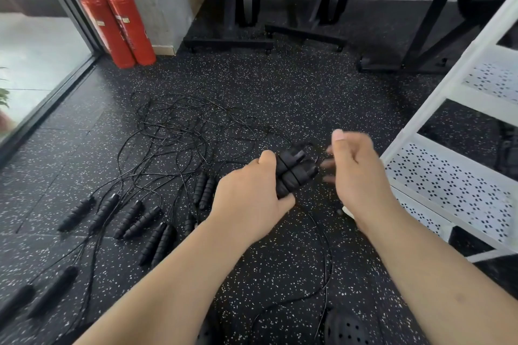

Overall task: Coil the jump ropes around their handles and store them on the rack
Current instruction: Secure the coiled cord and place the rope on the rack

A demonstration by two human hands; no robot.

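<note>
I am gripping a pair of black jump rope handles (297, 171) in my left hand (249, 199), fingers wrapped round them, above the speckled floor (280, 87). My right hand (360, 173) is hovering just beside their tips, fingers curled but blurred; I cannot tell whether they are grasping the cord. The white rack (403, 134) edge is standing near on the right. Loose jump ropes (168, 131) are sprawling to the left.

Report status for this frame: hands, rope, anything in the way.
Left hand grips paired handles. Right hand blurred beside them, grip unclear. Cord trails loose to floor. Rack at right, nothing between.
</note>
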